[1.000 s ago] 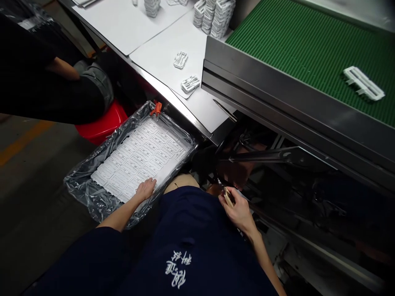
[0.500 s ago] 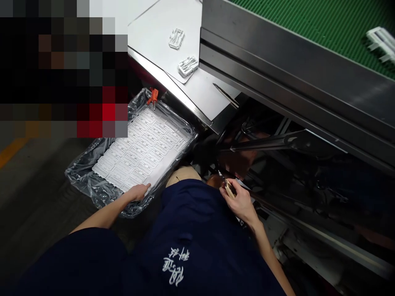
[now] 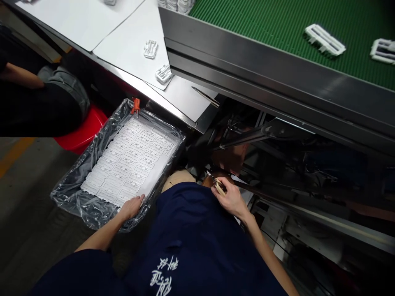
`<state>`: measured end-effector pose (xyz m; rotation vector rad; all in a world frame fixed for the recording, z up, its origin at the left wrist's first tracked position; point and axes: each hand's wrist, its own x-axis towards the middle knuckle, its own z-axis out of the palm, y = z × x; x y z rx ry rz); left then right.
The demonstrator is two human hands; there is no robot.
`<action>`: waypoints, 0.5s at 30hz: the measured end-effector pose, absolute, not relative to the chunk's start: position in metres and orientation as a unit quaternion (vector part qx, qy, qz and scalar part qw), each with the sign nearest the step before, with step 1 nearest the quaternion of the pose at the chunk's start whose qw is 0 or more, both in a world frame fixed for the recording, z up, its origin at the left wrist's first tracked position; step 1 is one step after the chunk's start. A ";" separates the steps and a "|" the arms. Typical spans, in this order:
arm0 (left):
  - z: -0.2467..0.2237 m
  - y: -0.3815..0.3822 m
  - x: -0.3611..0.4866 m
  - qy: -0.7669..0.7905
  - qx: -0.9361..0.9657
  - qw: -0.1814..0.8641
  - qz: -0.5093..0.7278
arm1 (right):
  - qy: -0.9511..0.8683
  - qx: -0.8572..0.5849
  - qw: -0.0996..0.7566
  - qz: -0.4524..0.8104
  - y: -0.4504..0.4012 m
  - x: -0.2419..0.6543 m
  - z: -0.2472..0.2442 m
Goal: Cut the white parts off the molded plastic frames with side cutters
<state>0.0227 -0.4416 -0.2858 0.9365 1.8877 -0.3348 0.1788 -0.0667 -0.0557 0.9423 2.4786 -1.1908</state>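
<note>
My left hand [image 3: 132, 206] is low over the near corner of a plastic-lined bin [image 3: 69, 203]. Its fingers are drawn together at the edge of the white sheet, and whatever they hold is hidden beneath them. Rows of flat white plastic parts [image 3: 123, 158] lie side by side on that sheet inside the bin. My right hand [image 3: 228, 196] is closed around a small hand tool [image 3: 219, 188] that looks like nippers, with cream handles and a metal tip pointing up and left, in front of my lap.
An orange-handled tool [image 3: 135, 107] is at the bin's far corner. Two white parts [image 3: 151, 49] and tweezers [image 3: 205, 96] lie on the white-covered table [image 3: 123, 45]. White frames [image 3: 325, 40] sit on the green conveyor [image 3: 262, 24]. A seated co-worker [image 3: 46, 98] and red stool [image 3: 80, 131] are left.
The view has swung right, shifting the table and bin leftward in the picture and showing more of the conveyor. Both hands keep nearly the same places, the tool still in my right.
</note>
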 end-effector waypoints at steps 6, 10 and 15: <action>-0.280 -0.433 0.020 0.787 0.361 0.484 -0.129 | 0.850 0.314 0.113 -0.408 -0.065 0.180 -0.057; -0.273 -0.426 0.017 0.798 0.326 0.499 -0.090 | 0.851 0.319 0.101 -0.406 -0.063 0.186 -0.058; -0.238 -0.417 -0.019 0.849 0.213 0.483 -0.005 | 0.840 0.329 0.100 -0.419 -0.057 0.193 -0.063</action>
